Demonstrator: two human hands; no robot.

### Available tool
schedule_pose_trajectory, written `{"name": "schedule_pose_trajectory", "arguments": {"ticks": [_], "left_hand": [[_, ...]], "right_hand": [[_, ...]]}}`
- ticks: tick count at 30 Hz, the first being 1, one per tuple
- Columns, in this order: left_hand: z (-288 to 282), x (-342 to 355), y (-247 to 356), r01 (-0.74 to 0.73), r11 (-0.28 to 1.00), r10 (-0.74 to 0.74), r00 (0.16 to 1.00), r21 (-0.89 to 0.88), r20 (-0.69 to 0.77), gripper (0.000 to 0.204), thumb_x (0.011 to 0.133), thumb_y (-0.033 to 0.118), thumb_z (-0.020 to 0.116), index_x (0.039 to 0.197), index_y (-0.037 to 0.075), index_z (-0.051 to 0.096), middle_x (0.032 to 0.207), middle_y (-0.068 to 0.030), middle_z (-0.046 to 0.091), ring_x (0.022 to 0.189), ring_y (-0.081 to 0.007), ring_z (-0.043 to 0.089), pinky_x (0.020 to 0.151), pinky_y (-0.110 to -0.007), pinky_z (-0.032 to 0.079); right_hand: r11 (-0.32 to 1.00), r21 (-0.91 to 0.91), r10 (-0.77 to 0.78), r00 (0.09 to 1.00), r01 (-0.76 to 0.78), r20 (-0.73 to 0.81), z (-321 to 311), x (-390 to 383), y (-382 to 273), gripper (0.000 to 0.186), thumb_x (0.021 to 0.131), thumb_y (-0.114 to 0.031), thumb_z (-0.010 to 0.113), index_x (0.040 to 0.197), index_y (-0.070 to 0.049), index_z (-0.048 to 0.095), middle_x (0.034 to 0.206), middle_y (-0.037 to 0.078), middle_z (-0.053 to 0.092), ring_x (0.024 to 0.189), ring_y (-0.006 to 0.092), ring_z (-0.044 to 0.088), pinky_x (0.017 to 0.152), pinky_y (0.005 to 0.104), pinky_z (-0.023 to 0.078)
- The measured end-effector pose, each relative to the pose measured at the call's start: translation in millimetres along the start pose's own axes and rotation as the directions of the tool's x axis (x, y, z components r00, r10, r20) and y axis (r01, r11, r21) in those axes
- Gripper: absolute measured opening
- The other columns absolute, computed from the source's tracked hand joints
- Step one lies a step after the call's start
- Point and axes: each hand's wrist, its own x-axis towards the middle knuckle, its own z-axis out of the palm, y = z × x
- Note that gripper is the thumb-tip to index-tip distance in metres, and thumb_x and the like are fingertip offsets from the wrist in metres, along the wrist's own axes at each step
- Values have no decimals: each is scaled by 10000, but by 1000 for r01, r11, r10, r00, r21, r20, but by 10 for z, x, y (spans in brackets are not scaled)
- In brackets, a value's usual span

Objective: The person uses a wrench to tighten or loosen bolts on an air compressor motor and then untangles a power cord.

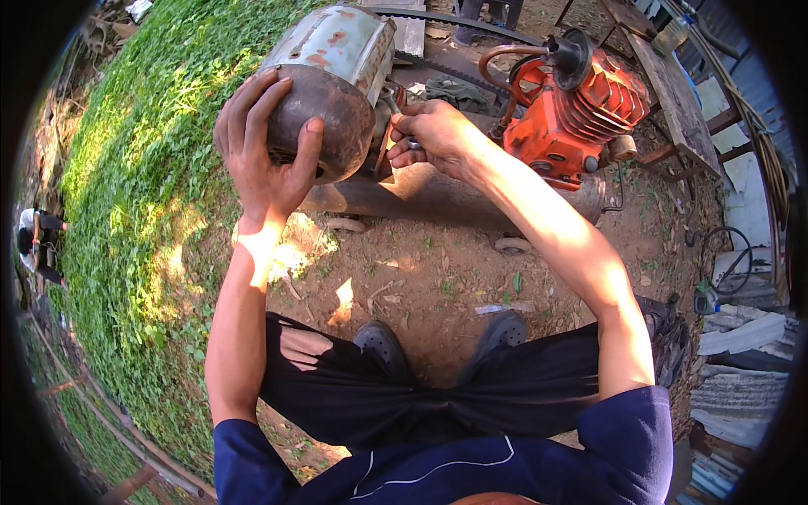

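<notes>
A cylindrical motor (330,71), pale blue-grey with rust patches, lies on its side in the far part of the scene, left of centre, its dark brown, rounded end cap (341,126) facing near. Just right of it, a grey metal wrench (390,102) stands tilted, its middle hidden, one end toward the motor's side.

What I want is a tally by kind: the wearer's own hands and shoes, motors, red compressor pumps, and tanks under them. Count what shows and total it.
Hands: 2 (left hand, right hand)
Grey clogs: 2 (left clog, right clog)
Motor: 1
Red compressor pump: 1
Tank: 1
Total: 7
</notes>
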Motion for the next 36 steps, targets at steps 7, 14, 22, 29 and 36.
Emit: {"name": "schedule_pose_trajectory", "arguments": {"ticks": [7, 14, 22, 29, 36], "left_hand": [[12, 21, 41, 20, 1000, -20, 1000, -7, -1, 416, 814, 296, 714, 1165, 93, 624, 1254, -81, 581, 1201, -290, 497, 1027, -419, 327], [15, 17, 20, 3, 1000, -2, 1000, 18, -12, 422, 821, 330, 701, 1159, 90, 624, 1244, -85, 584, 1200, -290, 497, 1031, -422, 322], [69, 8, 2, -13, 1000, 14, 999, 19, -45, 422, 822, 349, 686, 1152, 92, 627, 1234, -82, 595, 1198, -298, 507, 1027, -423, 326], [70, -1, -5, -24, 1000, 25, 999, 18, -44, 428, 816, 351, 692, 1156, 100, 629, 1234, -78, 596, 1195, -299, 511, 1028, -427, 327], [63, 2, -14, -13, 1000, 14, 999, 11, -34, 431, 812, 349, 697, 1166, 112, 632, 1235, -73, 594, 1201, -294, 504, 1035, -425, 324]], "right_hand": [[537, -835, -529, 818, 117, -225, -558, 214, -91, 375, 916, -342, 586, 1137, -59, 693, 831, 118, 708, 815, 193, 675, 764, 344, 513], [552, -832, -378, 906, 55, -191, -801, 456, -143, 499, 806, -537, 691, 1060, -112, 744, 955, 103, 727, 892, 219, 672, 854, 350, 490], [788, -615, -139, 967, -22, -212, -862, 542, -214, 430, 825, -503, 716, 838, -73, 725, 596, -21, 472, 490, 82, 349, 468, 270, 278], [894, -447, -136, 961, 15, -240, -901, 609, -61, 416, 833, -474, 719, 732, -74, 664, 550, -55, 405, 481, 66, 309, 468, 277, 226], [735, -677, -282, 928, 45, -245, -915, 655, -68, 419, 829, -481, 717, 862, -64, 745, 599, -20, 511, 525, 87, 406, 519, 274, 316]]}}
